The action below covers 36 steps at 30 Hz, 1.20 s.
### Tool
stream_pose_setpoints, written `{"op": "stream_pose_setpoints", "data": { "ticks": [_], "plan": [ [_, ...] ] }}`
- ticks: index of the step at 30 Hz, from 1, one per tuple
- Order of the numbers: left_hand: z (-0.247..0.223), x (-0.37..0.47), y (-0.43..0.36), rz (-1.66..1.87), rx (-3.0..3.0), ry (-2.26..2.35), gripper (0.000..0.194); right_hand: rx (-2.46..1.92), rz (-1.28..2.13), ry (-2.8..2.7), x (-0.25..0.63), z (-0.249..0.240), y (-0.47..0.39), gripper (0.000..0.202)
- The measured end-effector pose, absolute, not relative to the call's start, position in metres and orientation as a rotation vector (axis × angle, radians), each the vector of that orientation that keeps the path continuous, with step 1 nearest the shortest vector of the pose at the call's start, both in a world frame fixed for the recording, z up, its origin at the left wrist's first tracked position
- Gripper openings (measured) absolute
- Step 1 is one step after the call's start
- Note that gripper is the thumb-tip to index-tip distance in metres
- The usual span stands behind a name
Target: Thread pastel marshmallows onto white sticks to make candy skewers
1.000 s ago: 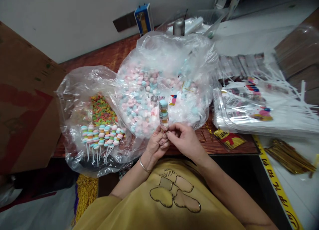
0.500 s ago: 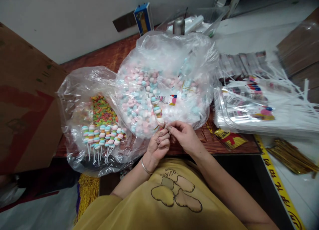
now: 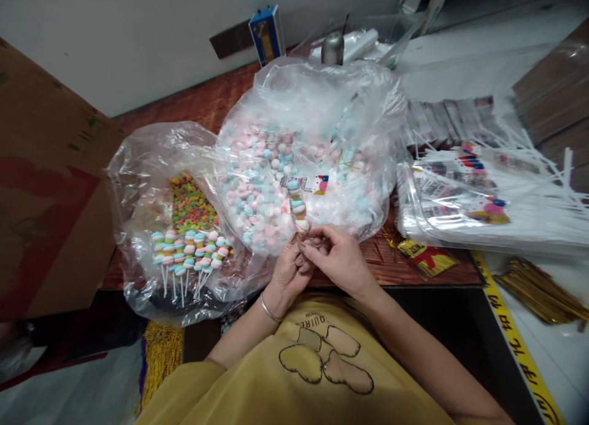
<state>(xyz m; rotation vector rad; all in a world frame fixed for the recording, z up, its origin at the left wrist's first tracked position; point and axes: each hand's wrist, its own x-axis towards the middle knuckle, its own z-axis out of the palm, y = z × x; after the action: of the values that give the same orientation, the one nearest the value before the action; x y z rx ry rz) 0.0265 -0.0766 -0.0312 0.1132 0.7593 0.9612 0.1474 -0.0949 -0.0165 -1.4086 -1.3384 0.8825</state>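
Both hands meet at the base of a marshmallow skewer (image 3: 297,205) that points up and away from me, with blue, white and yellowish candies on it. My left hand (image 3: 291,265) is closed around its lower end. Finger and thumb of my right hand (image 3: 338,256) are pinched at the same spot, touching the left fingers; a twist tie there is too small to make out. Behind the skewer lies a clear bag of pastel marshmallows (image 3: 251,195). To the left, finished-looking marshmallow skewers (image 3: 188,251) on white sticks rest beside colourful ring candies (image 3: 191,204) on clear plastic.
Printed clear bags with white sticks (image 3: 460,192) are stacked at the right. Near the table's front edge sits a pack of gold twist ties (image 3: 427,257); more gold ties (image 3: 540,290) lie farther right. A cardboard box (image 3: 46,186) stands left, a blue box (image 3: 267,35) at the back.
The right fingers have come in and closed further over the left fingertips. The skewer's top has shifted slightly right and stands more upright.
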Motion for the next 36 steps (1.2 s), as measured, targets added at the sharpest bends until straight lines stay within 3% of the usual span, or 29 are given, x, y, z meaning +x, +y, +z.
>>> {"op": "stream_pose_setpoints", "data": {
  "ticks": [2,6,16,23,27,31,36],
  "plan": [
    [-0.034,0.028,-0.078,1.002,0.189,0.77,0.009,-1.433,0.84,-1.359,0.146,-0.015,-0.096,0.01],
    [-0.032,0.028,-0.08,1.025,0.267,0.785,0.023,-1.366,0.854,-1.348,0.147,-0.016,-0.097,0.016],
    [-0.034,0.03,-0.081,1.176,0.547,0.971,0.035,-1.37,0.941,-1.192,0.141,-0.025,-0.099,0.018],
    [-0.045,0.015,-0.084,1.302,1.529,1.268,0.028,-1.151,1.387,-0.837,0.138,-0.03,-0.101,0.042],
    [-0.048,0.012,-0.084,1.35,1.915,1.222,0.035,-1.194,1.391,-0.706,0.133,-0.032,-0.099,0.044],
    [-0.046,0.015,-0.084,1.337,1.778,1.207,0.031,-1.154,1.361,-0.619,0.128,-0.033,-0.097,0.039],
    [-0.037,0.022,-0.083,1.183,0.878,1.023,0.03,-1.043,1.418,-0.56,0.13,-0.034,-0.095,0.034]
  ]
}}
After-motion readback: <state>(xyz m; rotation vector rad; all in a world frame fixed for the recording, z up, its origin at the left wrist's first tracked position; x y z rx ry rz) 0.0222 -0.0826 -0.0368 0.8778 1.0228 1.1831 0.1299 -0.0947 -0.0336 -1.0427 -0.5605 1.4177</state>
